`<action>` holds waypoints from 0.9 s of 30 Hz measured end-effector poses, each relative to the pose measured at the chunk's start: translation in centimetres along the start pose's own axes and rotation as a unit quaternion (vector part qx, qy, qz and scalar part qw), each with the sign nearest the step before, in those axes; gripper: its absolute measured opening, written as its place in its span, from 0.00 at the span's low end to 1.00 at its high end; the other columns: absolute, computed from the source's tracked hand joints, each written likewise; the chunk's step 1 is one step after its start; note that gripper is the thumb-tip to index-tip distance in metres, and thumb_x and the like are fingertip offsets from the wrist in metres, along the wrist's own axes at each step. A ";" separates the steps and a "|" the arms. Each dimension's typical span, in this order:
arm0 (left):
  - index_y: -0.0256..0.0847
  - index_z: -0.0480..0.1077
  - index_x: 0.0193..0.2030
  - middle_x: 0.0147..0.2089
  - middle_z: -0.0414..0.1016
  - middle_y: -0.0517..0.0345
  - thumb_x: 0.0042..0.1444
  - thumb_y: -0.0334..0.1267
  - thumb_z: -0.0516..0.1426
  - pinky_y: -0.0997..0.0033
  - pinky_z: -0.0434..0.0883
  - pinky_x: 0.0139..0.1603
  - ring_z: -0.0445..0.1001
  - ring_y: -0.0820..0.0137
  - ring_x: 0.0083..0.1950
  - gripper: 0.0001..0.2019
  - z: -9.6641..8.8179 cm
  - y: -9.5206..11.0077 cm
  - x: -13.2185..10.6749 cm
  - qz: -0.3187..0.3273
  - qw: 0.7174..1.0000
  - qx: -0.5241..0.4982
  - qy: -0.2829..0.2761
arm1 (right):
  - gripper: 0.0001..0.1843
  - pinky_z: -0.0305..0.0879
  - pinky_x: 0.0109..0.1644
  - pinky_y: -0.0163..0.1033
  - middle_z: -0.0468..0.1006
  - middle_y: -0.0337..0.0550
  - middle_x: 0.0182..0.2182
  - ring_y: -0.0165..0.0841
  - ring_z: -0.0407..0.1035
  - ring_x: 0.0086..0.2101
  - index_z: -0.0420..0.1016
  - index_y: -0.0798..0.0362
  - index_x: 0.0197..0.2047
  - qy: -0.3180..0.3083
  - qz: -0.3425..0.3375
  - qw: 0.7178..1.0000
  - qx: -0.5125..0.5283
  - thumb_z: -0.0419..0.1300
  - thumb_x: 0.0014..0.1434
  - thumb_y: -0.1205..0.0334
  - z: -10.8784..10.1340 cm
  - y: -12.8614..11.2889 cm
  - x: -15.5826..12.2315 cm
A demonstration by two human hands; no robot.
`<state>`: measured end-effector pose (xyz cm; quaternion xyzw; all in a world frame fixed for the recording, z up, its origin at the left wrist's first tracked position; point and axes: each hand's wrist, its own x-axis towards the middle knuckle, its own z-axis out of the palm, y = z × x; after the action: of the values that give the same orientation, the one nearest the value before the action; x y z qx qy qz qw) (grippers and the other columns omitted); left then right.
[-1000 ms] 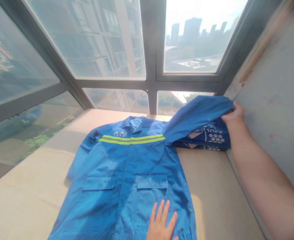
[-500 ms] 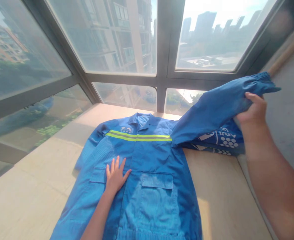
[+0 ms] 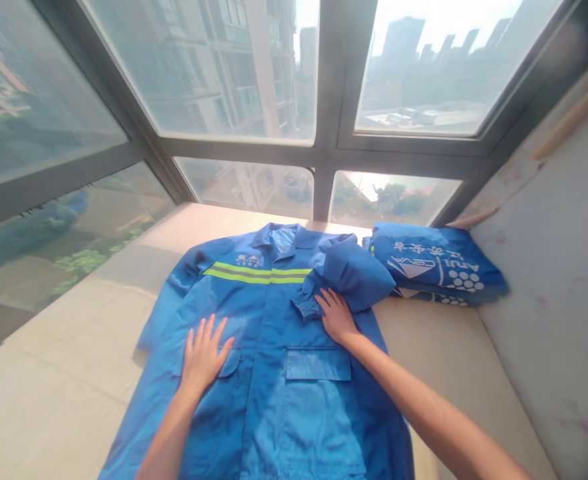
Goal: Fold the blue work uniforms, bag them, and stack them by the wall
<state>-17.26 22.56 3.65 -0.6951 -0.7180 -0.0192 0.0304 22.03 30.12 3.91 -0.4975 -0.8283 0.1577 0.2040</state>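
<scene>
One blue jacket (image 3: 261, 407) lies face up on the ledge (image 3: 69, 340), its long axis running down from its collar (image 3: 303, 240). Below-left of the collar, the left hand (image 3: 205, 353) lies flat and spread, holding nothing; below-right, the right hand (image 3: 337, 316), nearer the folded sleeve (image 3: 357, 268) and its cuff (image 3: 304, 303), rests partly open, any grip unclear.

Looks like a home, high up: walled by a grey window frame (image 3: 330, 93) at twelve o'clock, facing an apartment block (image 3: 234, 70) at eleven and a hazy skyline (image 3: 403, 41) at one, edged by a flower-patterned wall (image 3: 564, 287) at three.
</scene>
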 end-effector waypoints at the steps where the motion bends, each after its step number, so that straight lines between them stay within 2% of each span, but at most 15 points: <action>1: 0.40 0.64 0.71 0.75 0.55 0.42 0.67 0.50 0.49 0.41 0.47 0.73 0.50 0.48 0.77 0.29 0.2 -0.3 -0.3 -0.006 1.000 0.003 0.004 | 0.36 0.54 0.69 0.58 0.64 0.46 0.68 0.49 0.55 0.67 0.70 0.43 0.66 -0.008 -0.002 1.000 -0.003 0.59 0.54 0.65 0.5 0.3 0.3; 6: 0.38 0.63 0.71 0.76 0.54 0.40 0.67 0.49 0.47 0.40 0.48 0.73 0.51 0.47 0.76 0.30 0.7 -1.8 -0.4 -0.047 0.999 0.011 0.019 | 0.36 0.49 0.72 0.55 0.61 0.51 0.70 0.46 0.51 0.70 0.66 0.51 0.69 -0.054 -0.033 0.998 -0.016 0.57 0.56 0.66 2.1 1.7 4.4; 9: 0.36 0.63 0.71 0.76 0.53 0.39 0.66 0.48 0.47 0.39 0.48 0.72 0.51 0.46 0.76 0.30 0.8 -2.7 0.4 -0.061 0.998 0.012 0.022 | 0.35 0.49 0.73 0.55 0.62 0.52 0.69 0.45 0.51 0.69 0.68 0.52 0.68 -0.045 -0.047 0.998 -0.005 0.57 0.55 0.70 2.8 2.0 7.1; 12: 0.35 0.65 0.69 0.74 0.57 0.37 0.65 0.48 0.48 0.37 0.48 0.72 0.52 0.45 0.75 0.30 0.3 -3.0 1.4 -0.083 0.996 -0.022 0.024 | 0.34 0.53 0.72 0.54 0.65 0.54 0.67 0.43 0.56 0.67 0.71 0.54 0.65 -0.038 -0.048 0.997 0.038 0.55 0.54 0.74 2.4 2.1 9.0; 15: 0.36 0.70 0.63 0.70 0.65 0.38 0.62 0.46 0.50 0.37 0.48 0.73 0.57 0.47 0.73 0.26 -1.4 -1.4 2.2 -0.126 0.982 -0.129 0.056 | 0.29 0.60 0.69 0.51 0.71 0.54 0.62 0.41 0.65 0.62 0.76 0.56 0.60 0.011 -0.018 0.996 0.092 0.52 0.56 0.74 0.2 1.8 9.8; 17: 0.38 0.72 0.58 0.66 0.70 0.40 0.61 0.47 0.52 0.42 0.52 0.73 0.62 0.50 0.71 0.23 -2.9 1.4 2.5 -0.149 0.947 -0.272 0.087 | 0.25 0.65 0.65 0.49 0.77 0.51 0.57 0.40 0.70 0.57 0.78 0.53 0.56 0.064 -0.011 0.991 0.120 0.51 0.58 0.73 -2.0 1.0 9.8; 18: 0.39 0.72 0.57 0.64 0.71 0.41 0.61 0.49 0.54 0.46 0.55 0.73 0.65 0.51 0.69 0.23 -3.7 3.3 2.6 -0.163 0.911 -0.369 0.089 | 0.24 0.67 0.63 0.48 0.79 0.49 0.54 0.40 0.72 0.55 0.79 0.52 0.54 0.089 -0.016 0.987 0.131 0.51 0.60 0.73 -3.2 0.3 9.6; 19: 0.40 0.71 0.57 0.63 0.72 0.42 0.60 0.52 0.55 0.48 0.59 0.71 0.67 0.53 0.67 0.24 -4.5 5.5 2.6 -0.181 0.859 -0.473 0.075 | 0.23 0.68 0.61 0.47 0.80 0.48 0.52 0.39 0.73 0.53 0.79 0.50 0.54 0.108 -0.027 0.984 0.138 0.51 0.60 0.73 -4.4 -0.5 9.4; 20: 0.40 0.70 0.58 0.62 0.73 0.42 0.60 0.55 0.56 0.49 0.64 0.68 0.70 0.54 0.65 0.26 -5.4 7.8 2.6 -0.206 0.785 -0.583 0.038 | 0.23 0.68 0.60 0.46 0.80 0.46 0.51 0.39 0.73 0.52 0.78 0.49 0.54 0.121 -0.042 0.982 0.139 0.51 0.61 0.73 -5.4 -1.5 9.0; 22: 0.39 0.68 0.59 0.58 0.75 0.41 0.61 0.61 0.54 0.48 0.69 0.63 0.74 0.55 0.60 0.30 -7.0 12.2 2.8 -0.233 0.598 -0.762 -0.093 | 0.22 0.68 0.59 0.45 0.80 0.46 0.51 0.39 0.73 0.52 0.77 0.49 0.55 0.120 -0.085 0.982 0.118 0.53 0.62 0.72 -7.0 -3.7 8.1; 24: 0.37 0.70 0.55 0.52 0.78 0.40 0.64 0.63 0.50 0.47 0.73 0.58 0.78 0.56 0.55 0.30 -8.6 15.4 3.1 -0.226 0.427 -0.853 -0.199 | 0.20 0.66 0.58 0.45 0.80 0.46 0.50 0.40 0.72 0.51 0.77 0.49 0.54 0.079 -0.142 0.984 0.071 0.55 0.62 0.71 -7.8 -5.7 6.8; 25: 0.37 0.71 0.52 0.49 0.80 0.42 0.65 0.62 0.49 0.48 0.74 0.57 0.79 0.57 0.52 0.29 -9.4 16.4 3.2 -0.221 0.365 -0.878 -0.217 | 0.18 0.66 0.58 0.45 0.81 0.46 0.49 0.40 0.72 0.50 0.78 0.49 0.53 0.050 -0.170 0.983 0.042 0.56 0.63 0.70 -8.0 -6.5 6.0; 26: 0.37 0.72 0.48 0.45 0.81 0.45 0.66 0.61 0.49 0.50 0.76 0.55 0.80 0.59 0.49 0.27 -10.1 17.0 3.4 -0.217 0.321 -0.897 -0.213 | 0.16 0.65 0.58 0.45 0.81 0.46 0.49 0.40 0.72 0.50 0.78 0.48 0.52 0.025 -0.192 0.981 0.015 0.57 0.63 0.69 -7.9 -7.0 5.1; 27: 0.38 0.73 0.46 0.42 0.81 0.48 0.66 0.60 0.50 0.52 0.77 0.53 0.81 0.61 0.45 0.25 -10.8 17.2 3.5 -0.219 0.294 -0.909 -0.197 | 0.15 0.65 0.57 0.46 0.80 0.46 0.50 0.40 0.71 0.50 0.78 0.48 0.52 0.005 -0.206 0.978 -0.008 0.58 0.64 0.68 -7.8 -7.2 4.3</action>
<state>0.03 25.82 14.43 -0.0785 -0.3525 -0.5284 -0.7684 18.57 31.09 14.78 -0.3185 -0.9132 0.1033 0.2322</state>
